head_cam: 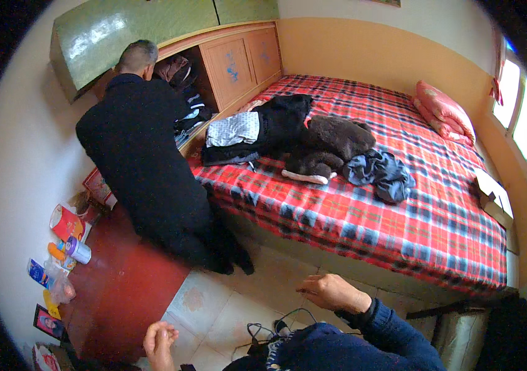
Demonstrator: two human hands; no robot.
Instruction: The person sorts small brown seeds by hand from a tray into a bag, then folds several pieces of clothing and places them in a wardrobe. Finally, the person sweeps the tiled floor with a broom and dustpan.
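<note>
My left hand (159,345) is at the bottom of the view, beside the red tabletop (124,283), with its fingers loosely bent and nothing seen in it. Over the tiled floor hovers my right hand (335,292), apart from the bed and holding nothing visible. A red plaid bedspread (333,208) covers the bed before me. Lying on it are a folded light patterned cloth (233,129), black garments (284,118), a dark brown fluffy item (342,137) and a crumpled blue-grey garment (381,174).
A person in dark clothes (142,153) leans into an open wooden cabinet (240,65) holding clothes. A folded pink quilt (444,113) and a cardboard box (494,198) lie towards the window. Containers, including a purple-lidded can (79,250), and a framed photo (49,321) line the table. Dark cables (263,330) hang near my body.
</note>
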